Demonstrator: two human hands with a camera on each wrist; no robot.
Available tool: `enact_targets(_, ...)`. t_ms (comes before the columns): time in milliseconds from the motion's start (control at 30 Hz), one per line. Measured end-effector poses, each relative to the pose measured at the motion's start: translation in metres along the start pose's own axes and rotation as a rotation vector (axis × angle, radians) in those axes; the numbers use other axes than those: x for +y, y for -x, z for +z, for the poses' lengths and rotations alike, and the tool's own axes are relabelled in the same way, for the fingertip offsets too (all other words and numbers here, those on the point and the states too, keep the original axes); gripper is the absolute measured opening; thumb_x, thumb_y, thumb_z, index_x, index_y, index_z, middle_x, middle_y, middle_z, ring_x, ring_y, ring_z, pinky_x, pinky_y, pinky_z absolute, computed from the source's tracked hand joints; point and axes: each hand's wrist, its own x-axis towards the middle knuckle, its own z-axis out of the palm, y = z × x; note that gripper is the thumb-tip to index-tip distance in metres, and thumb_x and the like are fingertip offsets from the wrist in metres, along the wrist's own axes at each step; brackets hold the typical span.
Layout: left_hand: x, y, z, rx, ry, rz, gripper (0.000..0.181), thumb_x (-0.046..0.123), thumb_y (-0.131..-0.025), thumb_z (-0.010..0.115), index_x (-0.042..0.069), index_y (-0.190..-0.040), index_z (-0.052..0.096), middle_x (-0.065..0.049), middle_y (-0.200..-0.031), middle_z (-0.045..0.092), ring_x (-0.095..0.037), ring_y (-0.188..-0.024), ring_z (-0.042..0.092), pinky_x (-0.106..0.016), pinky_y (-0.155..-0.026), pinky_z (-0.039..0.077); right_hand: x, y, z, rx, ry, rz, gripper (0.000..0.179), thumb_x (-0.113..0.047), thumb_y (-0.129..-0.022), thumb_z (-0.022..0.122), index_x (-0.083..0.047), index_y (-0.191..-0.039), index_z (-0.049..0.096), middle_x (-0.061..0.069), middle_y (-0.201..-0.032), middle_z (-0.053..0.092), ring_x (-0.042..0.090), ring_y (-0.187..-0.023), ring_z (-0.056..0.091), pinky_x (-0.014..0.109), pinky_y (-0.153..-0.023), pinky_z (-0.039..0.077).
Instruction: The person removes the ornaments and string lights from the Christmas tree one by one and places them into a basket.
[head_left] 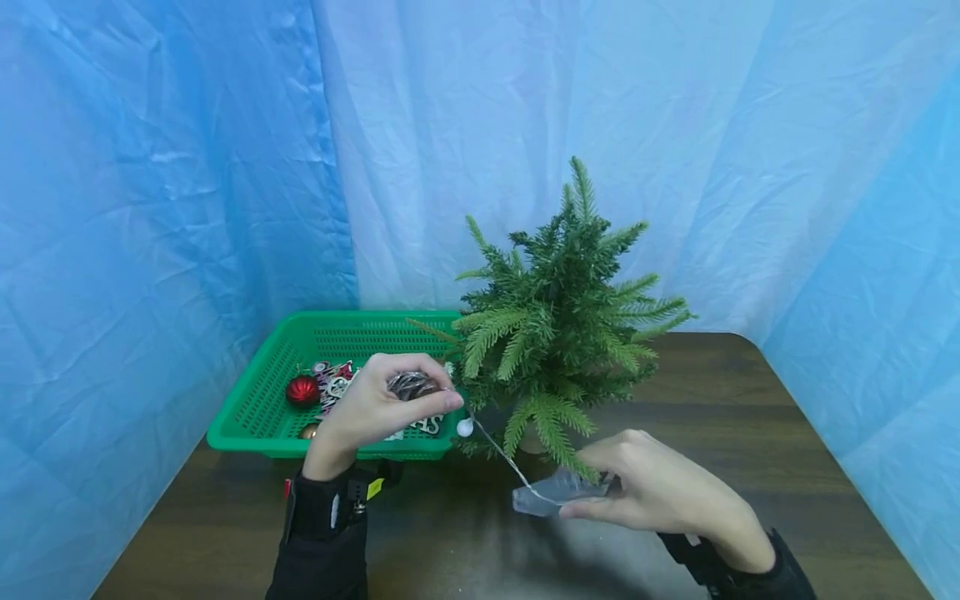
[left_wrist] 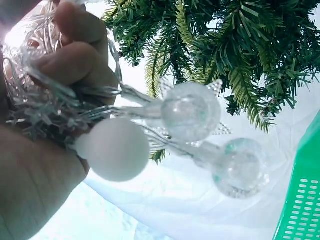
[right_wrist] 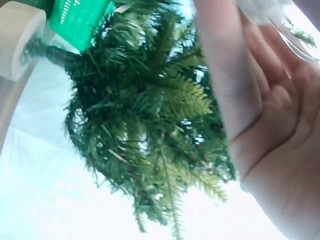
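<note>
My left hand [head_left: 375, 404] grips a coiled bundle of string lights [head_left: 411, 384] above the basket's right side. Clear round bulbs [left_wrist: 191, 113] and a white ball bulb [left_wrist: 118, 150] stick out of that bundle in the left wrist view. From it a thin clear wire [head_left: 501, 451] runs down to a translucent plastic case [head_left: 534, 497]. Another white ball [head_left: 465, 427] hangs on this wire. My right hand [head_left: 652, 487] pinches the case between thumb and fingers, low in front of the small artificial Christmas tree [head_left: 555, 325]. A lower branch overlaps that hand's fingers.
A green basket [head_left: 247, 408] stands at the left, with a red ball ornament [head_left: 302, 391] and several small decorations inside. The tree has a round wooden base [right_wrist: 20, 42]. Below lies a dark wooden table [head_left: 720, 400], with blue curtains [head_left: 450, 150] around it.
</note>
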Motion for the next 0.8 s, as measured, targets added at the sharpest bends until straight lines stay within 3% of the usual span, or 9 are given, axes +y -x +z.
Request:
enact_targets(100,0.001,0.001,0.0,-0.027,-0.013,-0.006,0.021,-0.004,-0.093,0.07,0.014,-0.101,0.076,-0.003,-0.094,0.073,-0.019,-0.078,0.065,-0.033,-0.068,0.054,0.002,-0.005,0.004,0.103,0.017,-0.056,0.025,-0.027,-0.092,0.078,-0.025,-0.083,0.055,-0.015,-0.075,0.043,-0.005,-0.063,0.032,0.011,-0.056,0.032)
enact_targets(200,0.001,0.002,0.002,-0.074,-0.026,-0.009,0.019,-0.003,-0.093,0.07,0.012,-0.104,0.077,-0.002,-0.092,0.074,-0.017,-0.075,0.063,-0.032,-0.068,0.052,0.002,-0.01,0.009,0.187,0.015,-0.059,0.014,-0.027,-0.091,0.079,-0.026,-0.093,0.065,-0.013,-0.084,0.055,-0.002,-0.065,0.04,0.011,-0.058,0.038)
enact_targets(400,0.003,0.002,0.009,-0.154,-0.061,-0.035,0.014,0.005,-0.094,0.072,0.013,-0.105,0.078,0.004,-0.088,0.074,-0.009,-0.052,0.037,-0.029,-0.049,0.031,0.0,-0.018,0.019,0.37,-0.041,-0.019,0.022,-0.024,-0.088,0.082,-0.017,-0.108,0.077,-0.008,-0.091,0.064,0.004,-0.064,0.052,0.016,-0.054,0.044)
enact_targets(500,0.005,0.0,0.017,-0.17,-0.071,-0.05,0.013,0.008,-0.095,0.073,0.012,-0.106,0.078,0.006,-0.088,0.075,-0.007,-0.047,0.029,-0.026,-0.045,0.022,0.001,-0.019,0.023,0.402,-0.076,-0.032,0.024,-0.018,-0.087,0.083,-0.015,-0.11,0.076,-0.007,-0.089,0.064,0.006,-0.063,0.052,0.017,-0.054,0.044)
enact_targets(800,0.014,0.002,0.029,-0.172,-0.053,-0.073,0.014,0.006,-0.095,0.071,0.013,-0.105,0.078,0.004,-0.093,0.076,-0.012,-0.055,0.05,-0.022,-0.045,0.033,0.006,-0.016,0.024,0.415,-0.108,-0.049,0.021,-0.017,-0.085,0.084,-0.02,-0.098,0.068,-0.005,-0.076,0.056,0.005,-0.055,0.045,0.018,-0.048,0.04)
